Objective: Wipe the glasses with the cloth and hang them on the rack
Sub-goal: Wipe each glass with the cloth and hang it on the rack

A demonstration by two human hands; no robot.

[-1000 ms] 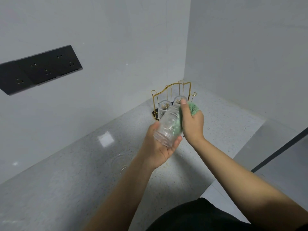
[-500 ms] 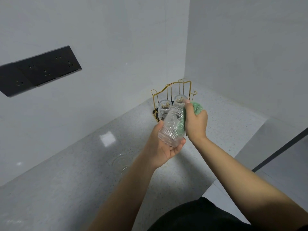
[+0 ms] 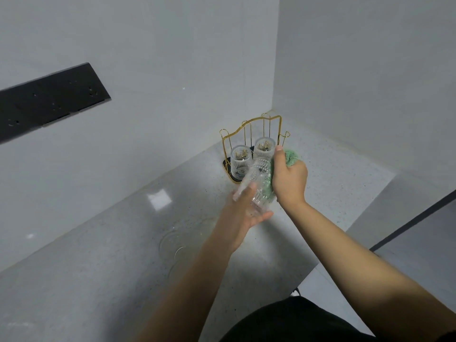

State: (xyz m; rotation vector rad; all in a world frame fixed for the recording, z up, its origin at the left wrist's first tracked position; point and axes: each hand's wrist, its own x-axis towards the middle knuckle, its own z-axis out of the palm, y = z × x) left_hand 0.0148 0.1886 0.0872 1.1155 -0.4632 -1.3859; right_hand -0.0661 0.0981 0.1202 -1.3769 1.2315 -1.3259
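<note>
Since half a second ago the clear ribbed drinking glass [image 3: 256, 186] has tipped further over, its near end dropping toward the left palm, and its outline is now smeared with motion. The left hand [image 3: 243, 214] cups that lower end from beneath, fingers curled up around the base and the thumb lying along the glass's left side. The right hand [image 3: 288, 180] is clenched round a fluffy green cloth [image 3: 291, 157], pressing it against the right flank of the glass; the thumb points up along the ribbed wall, and a tuft of cloth bulges out above the knuckles. More green shows through the glass lower down.

The glass is held in the air above the speckled grey countertop [image 3: 98, 267], just in front of the gold wire rack [image 3: 254, 124]. Its long axis runs diagonally, the far end up toward the rack and the near end down toward the person. Blur hides which end is the mouth.

Two matching ribbed glasses [image 3: 240, 161] sit upside down on the rack's pegs, side by side, over a dark tray [image 3: 225, 164]. A black socket panel [image 3: 49, 99] is on the left wall.
</note>
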